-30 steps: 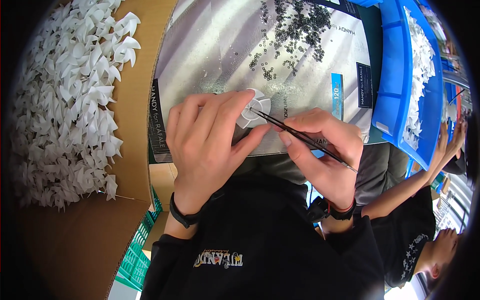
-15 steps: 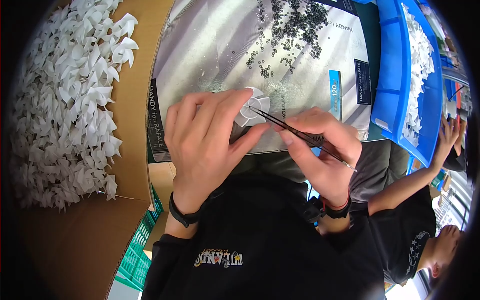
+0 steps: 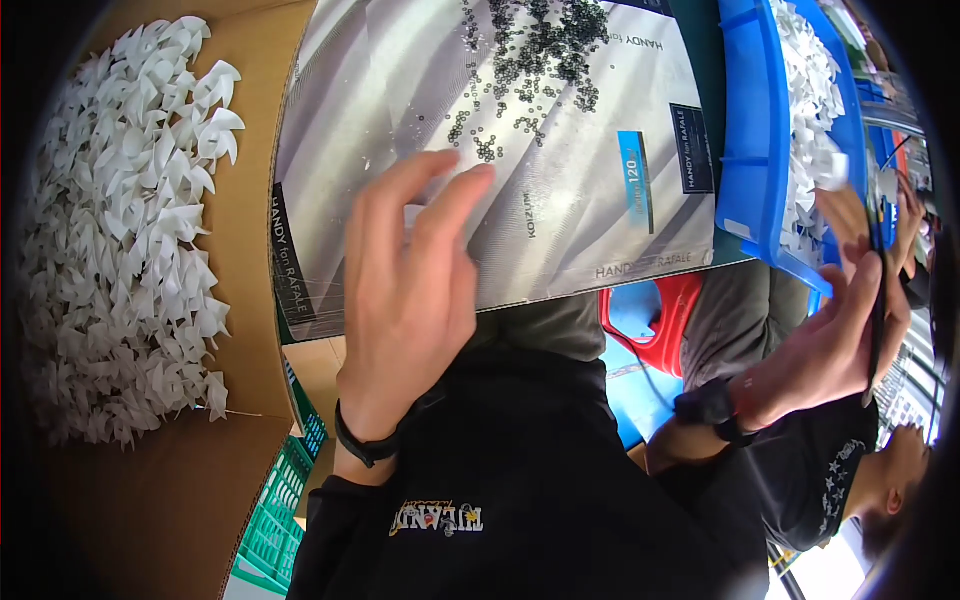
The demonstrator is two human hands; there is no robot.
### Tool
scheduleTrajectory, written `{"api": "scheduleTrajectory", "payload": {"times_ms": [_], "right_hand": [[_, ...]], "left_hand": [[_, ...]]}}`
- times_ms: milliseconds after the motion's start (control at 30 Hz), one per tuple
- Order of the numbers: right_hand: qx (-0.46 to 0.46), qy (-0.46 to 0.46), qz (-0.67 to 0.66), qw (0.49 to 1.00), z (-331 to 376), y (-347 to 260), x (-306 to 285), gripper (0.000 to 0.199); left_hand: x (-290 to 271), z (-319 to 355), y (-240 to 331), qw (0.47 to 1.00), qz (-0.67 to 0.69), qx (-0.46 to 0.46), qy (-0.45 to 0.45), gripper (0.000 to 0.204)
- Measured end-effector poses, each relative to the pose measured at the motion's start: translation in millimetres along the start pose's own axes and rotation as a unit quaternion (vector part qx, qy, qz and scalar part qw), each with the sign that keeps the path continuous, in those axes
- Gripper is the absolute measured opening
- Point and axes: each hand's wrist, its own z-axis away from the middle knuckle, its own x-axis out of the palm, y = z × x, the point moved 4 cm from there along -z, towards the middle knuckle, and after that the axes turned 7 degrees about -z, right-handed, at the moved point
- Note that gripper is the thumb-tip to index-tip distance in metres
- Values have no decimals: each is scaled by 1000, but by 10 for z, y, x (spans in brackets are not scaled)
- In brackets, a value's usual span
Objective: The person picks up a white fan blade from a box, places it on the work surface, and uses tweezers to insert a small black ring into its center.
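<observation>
My left hand [image 3: 405, 290] hovers over the grey printed board [image 3: 600, 200] with its fingers spread and its thumb tucked out of sight. A sliver of a white plastic piece [image 3: 412, 214] shows between the fingers; I cannot tell whether the hand holds it. My right hand [image 3: 835, 330] is far out to the right, just below the blue bin [image 3: 752, 150], and grips thin black tweezers [image 3: 878, 300]. Small black beads [image 3: 530, 50] lie scattered on the far part of the board.
A cardboard box [image 3: 250, 250] at the left holds several white fan-shaped pieces [image 3: 130, 230]. The blue bin holds more white pieces [image 3: 805, 120]. A red stool [image 3: 665, 315] shows below the board. Another person's hand [image 3: 900, 215] and dark shirt [image 3: 830, 480] are at the right.
My hands have parted from the white piece at the board's near edge. The right hand swung right toward the blue bin with the tweezers. The left hand lifted and spread its fingers.
</observation>
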Motion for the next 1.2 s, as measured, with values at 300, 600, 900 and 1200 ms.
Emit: {"api": "scheduleTrajectory", "payload": {"times_ms": [300, 600, 900, 1200], "right_hand": [[194, -419, -308, 832, 955, -77, 844, 10], [186, -448, -315, 816, 1011, -119, 1002, 12], [141, -472, -278, 825, 993, -139, 1007, 14], [109, -477, -398, 777, 1080, -144, 895, 17]], "left_hand": [[-131, 71, 117, 999, 3, -35, 39, 55], [-88, 144, 40, 991, -127, -43, 3, 52], [-75, 150, 39, 991, -129, -44, 13, 52], [-80, 130, 39, 987, -148, -51, 35, 48]]}}
